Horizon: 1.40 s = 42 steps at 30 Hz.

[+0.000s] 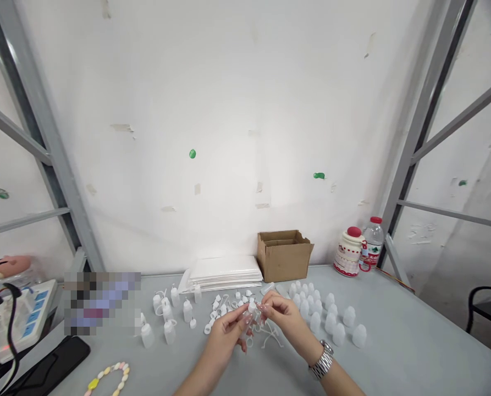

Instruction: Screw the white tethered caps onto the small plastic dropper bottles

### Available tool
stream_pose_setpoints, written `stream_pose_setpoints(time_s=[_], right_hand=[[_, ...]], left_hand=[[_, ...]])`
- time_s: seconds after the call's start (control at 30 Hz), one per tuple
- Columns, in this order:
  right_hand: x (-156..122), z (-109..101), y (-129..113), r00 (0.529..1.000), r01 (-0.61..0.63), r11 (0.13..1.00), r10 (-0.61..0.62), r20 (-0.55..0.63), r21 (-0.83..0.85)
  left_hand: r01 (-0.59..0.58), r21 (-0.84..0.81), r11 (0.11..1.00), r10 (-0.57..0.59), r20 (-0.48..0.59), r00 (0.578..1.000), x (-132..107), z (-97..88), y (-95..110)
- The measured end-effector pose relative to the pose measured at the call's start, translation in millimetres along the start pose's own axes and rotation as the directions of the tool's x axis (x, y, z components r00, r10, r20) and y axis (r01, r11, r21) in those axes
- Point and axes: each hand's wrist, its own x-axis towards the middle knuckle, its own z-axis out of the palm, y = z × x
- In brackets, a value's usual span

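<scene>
From my remote seat I read the left hand (227, 331) as clamped, thumb and fingertips together on a small white part (252, 306). The right hand (287, 317) has its thumb and forefinger pinched together at the part's right side, so both grips meet on it, just above the worktop (414, 338) and near its middle. Which fingertip bears hardest I cannot tell. Thin white strips (273, 334) lie under and between my two hands. Just beyond the left fingers are loose white pieces (223, 309).

For room, I have white bottles (147, 335) standing to the left, well apart from the left forearm, and frosted domes (338, 334) in a cluster near the right hand, reaching back towards a cardboard box (288, 265). A paper stack (224, 278) and the box stand along the back edge, against the wall. A broad stretch of bare grey surface runs from the domes to the slanting right edge. At the front left, a beaded bracelet (125, 370) and a black phone (49, 366) bound the space.
</scene>
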Motion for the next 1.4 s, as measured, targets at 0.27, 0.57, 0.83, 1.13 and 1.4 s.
stream_pose_setpoints(time_s=[0.27,0.57,0.83,1.13,1.4], right_hand=[[-3.4,10.2,8.5,0.984,-0.012,0.996,-0.004,-0.179,-0.086],[-4.6,10.6,13.2,0.995,0.001,0.997,-0.009,-0.103,-0.080],[-4.8,12.1,5.4,0.996,0.046,0.987,-0.057,-0.069,-0.156],[-2.7,10.2,15.3,0.992,0.003,0.991,-0.021,-0.128,-0.136],[-0.9,21.0,26.1,0.974,-0.131,0.990,0.139,-0.178,0.055]], left_hand=[[-0.128,0.193,0.973,0.135,-0.022,0.991,-3.9,1.0,-0.7],[-0.181,0.253,0.950,0.183,0.015,0.983,-2.5,0.6,-8.2],[-0.172,0.218,0.961,0.174,0.011,0.985,-0.4,-0.3,-12.2],[-0.152,0.188,0.970,0.167,-0.069,0.984,-0.7,1.6,-11.6],[-0.152,0.063,0.986,0.160,-0.154,0.975,1.5,1.4,-5.9]])
